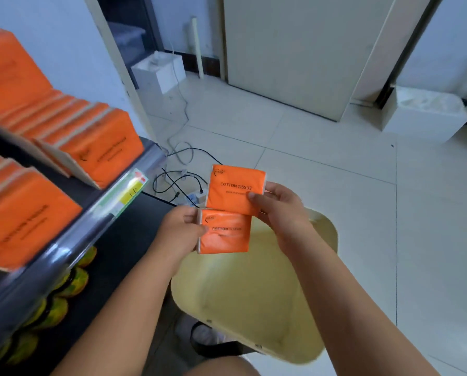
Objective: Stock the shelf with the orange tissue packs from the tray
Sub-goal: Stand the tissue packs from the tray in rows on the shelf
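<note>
Yellow tray (254,308) sits below both forearms; left hand (183,229) pinches lower tissue pack (224,234) by its left edge, right hand (278,207) grips upper tissue pack (235,189), thumb on its face. Both packs touch, held above tray. At left, shelf (50,253) holds rows of orange packs (105,153); cables (178,180) on floor (335,185) beyond.

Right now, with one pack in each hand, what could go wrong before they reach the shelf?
1. The left hand grips the lower pack and the right hand the upper pack only by an edge; either may slip and drop among the cables on the floor.
2. The rows on the shelf seem full up to the front pack, so pushing more in may knock one off.
</note>
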Motion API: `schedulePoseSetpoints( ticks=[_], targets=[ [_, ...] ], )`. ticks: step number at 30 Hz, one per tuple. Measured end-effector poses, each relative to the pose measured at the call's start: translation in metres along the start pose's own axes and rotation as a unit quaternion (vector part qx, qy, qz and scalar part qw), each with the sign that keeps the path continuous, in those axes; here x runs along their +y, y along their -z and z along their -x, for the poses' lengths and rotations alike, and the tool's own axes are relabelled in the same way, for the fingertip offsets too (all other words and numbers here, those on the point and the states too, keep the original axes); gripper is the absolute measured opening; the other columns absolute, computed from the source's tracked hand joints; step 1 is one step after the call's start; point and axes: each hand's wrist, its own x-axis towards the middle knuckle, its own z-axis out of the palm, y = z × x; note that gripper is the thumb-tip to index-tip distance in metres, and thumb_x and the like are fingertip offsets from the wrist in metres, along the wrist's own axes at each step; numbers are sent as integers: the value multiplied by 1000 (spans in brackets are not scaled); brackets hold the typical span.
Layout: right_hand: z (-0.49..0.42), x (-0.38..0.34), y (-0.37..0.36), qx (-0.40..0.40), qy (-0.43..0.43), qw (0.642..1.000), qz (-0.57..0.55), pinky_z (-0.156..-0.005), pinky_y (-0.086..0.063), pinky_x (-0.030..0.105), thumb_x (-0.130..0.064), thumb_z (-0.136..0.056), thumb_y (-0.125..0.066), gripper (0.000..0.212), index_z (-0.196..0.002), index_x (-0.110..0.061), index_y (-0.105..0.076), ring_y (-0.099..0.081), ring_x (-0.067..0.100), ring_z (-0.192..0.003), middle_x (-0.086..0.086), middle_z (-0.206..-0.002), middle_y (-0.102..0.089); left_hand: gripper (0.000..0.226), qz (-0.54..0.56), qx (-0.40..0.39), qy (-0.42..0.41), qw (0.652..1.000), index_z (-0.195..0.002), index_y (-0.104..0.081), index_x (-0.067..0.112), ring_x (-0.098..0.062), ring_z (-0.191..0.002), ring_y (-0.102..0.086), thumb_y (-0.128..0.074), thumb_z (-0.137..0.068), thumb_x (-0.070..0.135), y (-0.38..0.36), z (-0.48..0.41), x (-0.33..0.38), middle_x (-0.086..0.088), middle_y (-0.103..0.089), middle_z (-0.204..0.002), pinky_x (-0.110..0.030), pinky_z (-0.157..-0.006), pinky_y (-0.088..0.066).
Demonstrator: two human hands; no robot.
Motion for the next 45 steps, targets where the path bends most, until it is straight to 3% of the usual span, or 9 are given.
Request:
schedulePoseSetpoints(
  ticks=[6,9,15,21,27,32,35,41,45],
  targets=[
    [40,-81,-42,-63,56,996,-18,-94,-59,47,-5,-88,-74,29,-116,-6,-68,-74,33,-102,19,-110,-75,27,35,44,-48,997,-115,-66,13,-17,-94,-71,-66,-94,-4,53,63,61,-3,-72,-110,-40,-73,-61],
    [66,-120,-67,-107,91,990,-17,-89,-61,40,-5,-89,-73,27,-115,-8,-69,-75,29,-98,16,-108,-76,29,54,72,-85,992,-118,-63,12,-15,-92,-68,-65,-95,-5,82,99,87,-3,-70,-109,-36,-69,-57],
    [114,-172,-131,-172,134,975,-31,-88,-62,40,-5,-89,-72,28,-117,-8,-68,-75,30,-97,18,-109,-75,43,55,155,-156,974,-121,-64,20,-25,-98,-71,-63,-92,-11,141,162,118,-7,-70,-107,-50,-84,-61],
    [149,-195,-214,-223,150,963,-33,-86,-62,46,-10,-83,-78,35,-117,-9,-69,-74,34,-97,18,-108,-76,41,44,257,-209,942,-121,-62,23,-17,-82,-68,-68,-91,-4,211,189,127,0,-68,-99,-29,-66,-51],
    [154,-196,-282,-273,144,951,-2,-56,-57,24,-5,-88,-74,31,-118,-12,-68,-75,17,-74,12,-102,-77,43,77,331,-199,919,-115,-61,27,-19,-87,-68,-75,-87,-2,264,176,106,-1,-68,-102,-36,-76,-57],
    [137,-183,-317,-278,129,952,-13,-64,-60,30,-2,-88,-73,26,-113,-8,-69,-77,23,-80,13,-99,-77,40,60,363,-196,909,-108,-64,21,-14,-78,-64,-79,-81,-4,298,146,102,3,-66,-92,-25,-65,-49],
    [129,-181,-328,-273,113,954,-51,-58,-58,27,3,-91,-69,24,-113,-5,-67,-76,19,-72,15,-98,-76,33,58,397,-191,896,-87,-66,27,-16,-79,-68,-83,-77,1,311,128,96,5,-69,-87,-32,-73,-56],
    [117,-174,-347,-267,72,958,-71,-51,-57,24,-1,-94,-67,27,-121,-7,-64,-75,12,-63,14,-105,-74,21,5,439,-203,875,-86,-65,15,-19,-76,-71,-79,-77,2,330,101,90,1,-72,-81,-41,-76,-61],
    [101,-167,-358,-249,120,960,-36,-75,-64,40,-5,-91,-72,26,-116,-10,-67,-78,21,-82,10,-102,-78,24,-27,466,-211,859,-93,-63,15,-19,-77,-69,-74,-79,-2,340,85,83,-1,-71,-83,-41,-74,-59]
  ],
)
